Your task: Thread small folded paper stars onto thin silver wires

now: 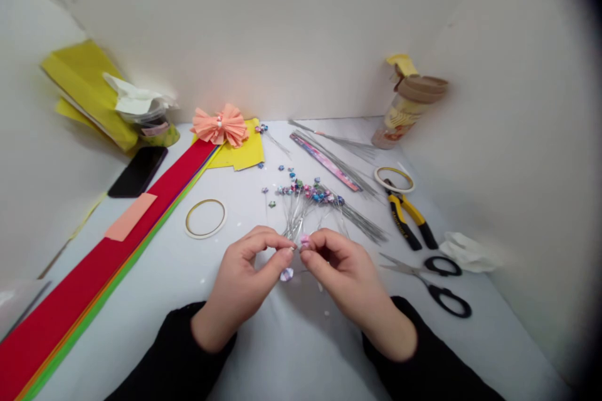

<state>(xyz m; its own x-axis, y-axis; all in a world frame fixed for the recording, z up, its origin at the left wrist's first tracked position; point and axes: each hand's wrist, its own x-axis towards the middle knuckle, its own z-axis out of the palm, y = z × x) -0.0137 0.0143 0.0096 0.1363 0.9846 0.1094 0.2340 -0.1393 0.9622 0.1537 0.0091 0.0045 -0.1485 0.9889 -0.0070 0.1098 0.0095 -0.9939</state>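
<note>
My right hand (350,279) pinches a small pink paper star (305,240) between thumb and forefinger. Close beside it, the thumb and forefinger of my left hand (249,276) are pressed together on something too small to make out. Just below the left fingertips is a pale lilac paper star (286,274); whether it hangs or lies on the table I cannot tell. Beyond both hands lies a bunch of blue, pink and purple paper stars (310,191) on thin wire stems (294,216). More bare wires (364,222) lie to its right.
Tape rolls (207,237) (395,190) lie on both sides. At right are pliers (404,216), scissors (426,272), crumpled tissue (468,252) and a lidded cup (409,109). At left are red paper strips (94,288), a phone (138,171) and a peach paper flower (220,125).
</note>
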